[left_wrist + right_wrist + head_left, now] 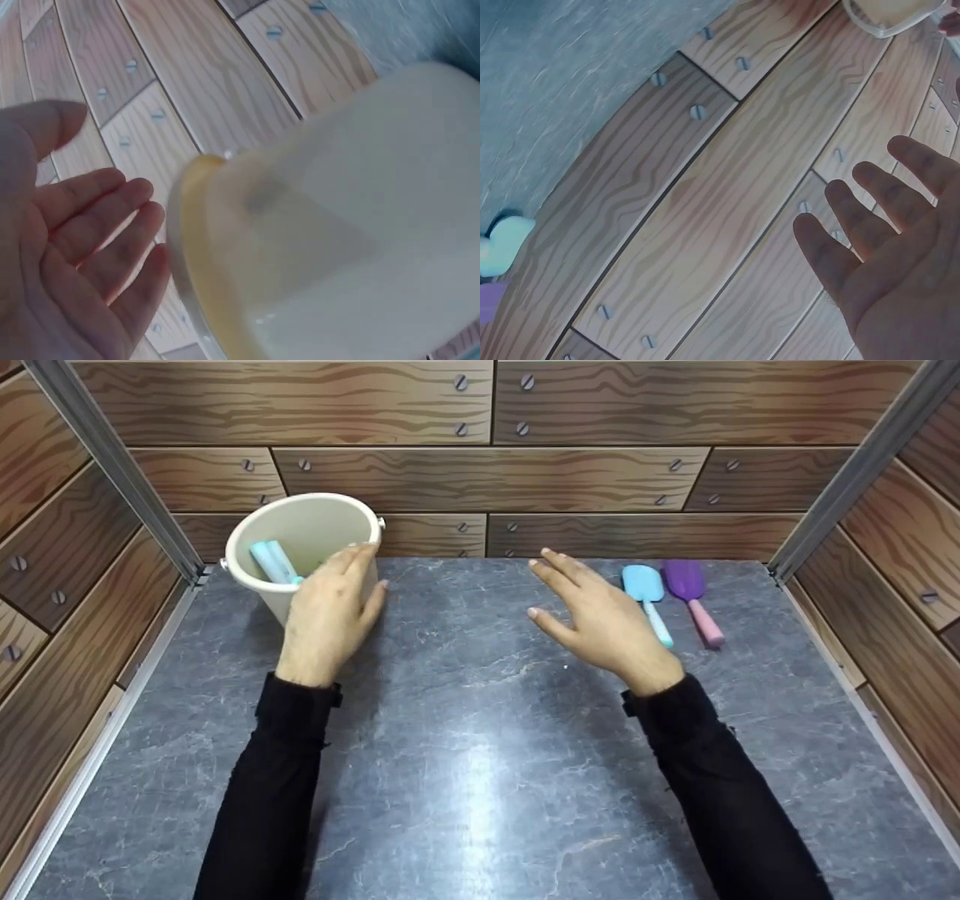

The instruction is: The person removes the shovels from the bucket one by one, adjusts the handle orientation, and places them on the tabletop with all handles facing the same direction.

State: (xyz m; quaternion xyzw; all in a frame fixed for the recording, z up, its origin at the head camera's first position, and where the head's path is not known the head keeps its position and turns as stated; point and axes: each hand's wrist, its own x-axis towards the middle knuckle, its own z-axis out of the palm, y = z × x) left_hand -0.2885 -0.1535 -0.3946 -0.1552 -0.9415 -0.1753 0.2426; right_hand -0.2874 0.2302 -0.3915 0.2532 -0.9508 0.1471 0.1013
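A cream bucket (300, 521) stands at the back left of the table, with a light blue object (274, 561) showing inside it. My left hand (330, 611) is at the bucket's near right rim, its fingers relaxed and holding nothing. In the left wrist view the fingertips (154, 217) come right up to the bucket's rim (196, 262). My right hand (600, 619) hovers over the table with fingers extended and nothing in it. Just right of it lie a light blue toy shovel (643, 583) and a purple toy shovel with a pink handle (705, 622).
Wood-patterned panels (390, 476) wall in the back and both sides of the grey marbled table (450, 697). Metal posts (847, 472) rise at the back corners. Bright light reflects off the table's middle.
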